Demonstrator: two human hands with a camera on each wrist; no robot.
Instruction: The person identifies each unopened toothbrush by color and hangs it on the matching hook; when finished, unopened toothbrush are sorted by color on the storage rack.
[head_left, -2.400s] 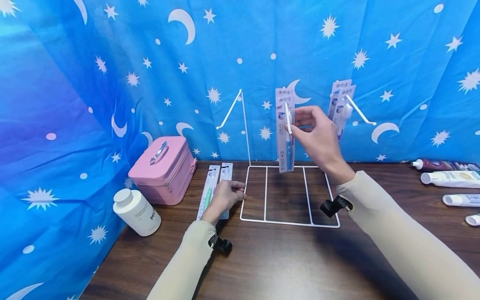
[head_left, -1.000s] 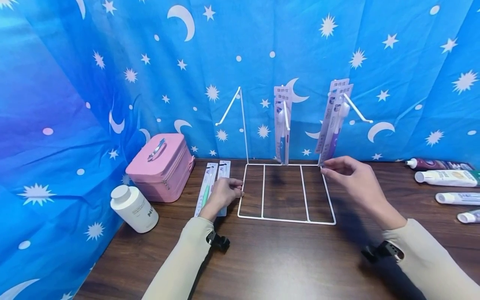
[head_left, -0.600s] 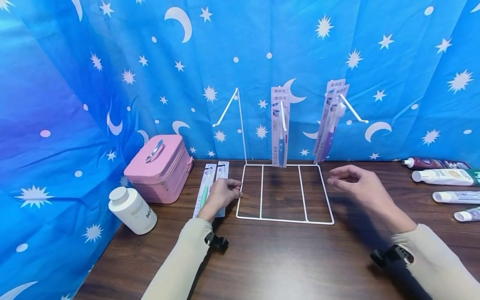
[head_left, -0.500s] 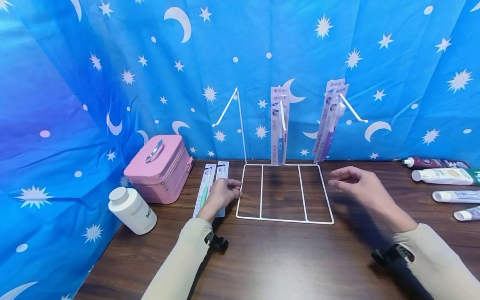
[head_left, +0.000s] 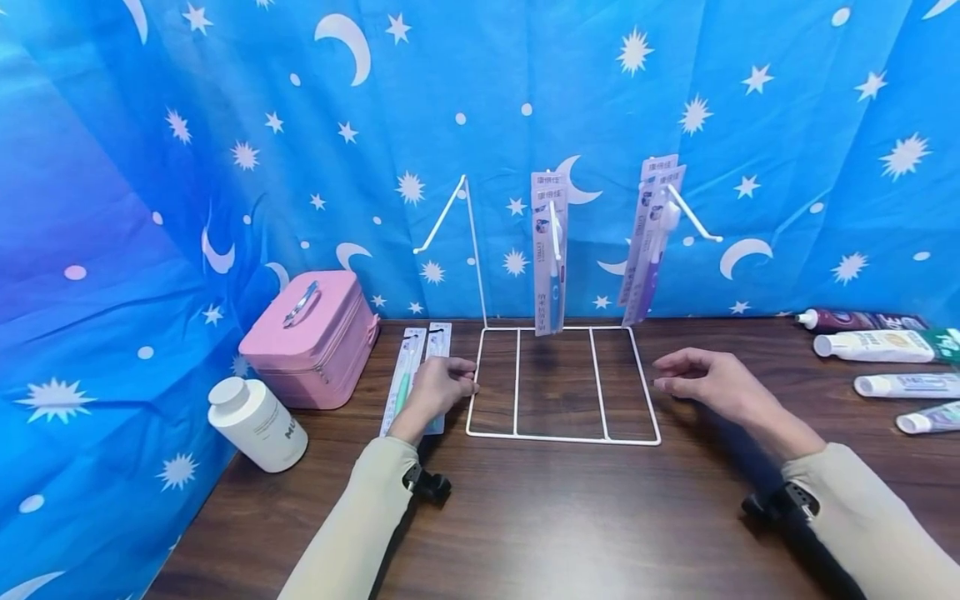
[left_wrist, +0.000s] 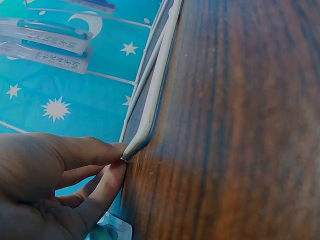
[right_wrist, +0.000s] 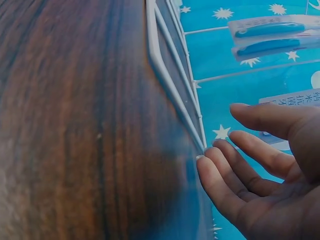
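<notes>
A white wire display rack (head_left: 562,439) stands on the wooden table with three hooks at its back. My left hand (head_left: 437,387) pinches its left side wire between thumb and fingertips (left_wrist: 116,152). Just off the rack's right side is my right hand (head_left: 712,385), loosely bent, with thumb and fingers (right_wrist: 220,185) apart and nothing between them. Packaged toothbrushes (head_left: 550,275) hang on the middle hook, and more packaged toothbrushes (head_left: 651,250) on the right hook, tilted. The left hook (head_left: 441,217) is bare. Two packaged toothbrushes (head_left: 403,375) lie beside my left hand, partly hidden by it.
A pink case (head_left: 307,337) and a tilted white bottle (head_left: 258,425) stand at the left. Several toothpaste tubes (head_left: 873,345) lie at the far right. A blue curtain (head_left: 480,75) with stars and moons covers the back and left.
My right hand has let go of the toothbrush pack at the middle hook and moved right and down beside the rack. My left hand stays at the rack's left wire. The view shifts slightly.
</notes>
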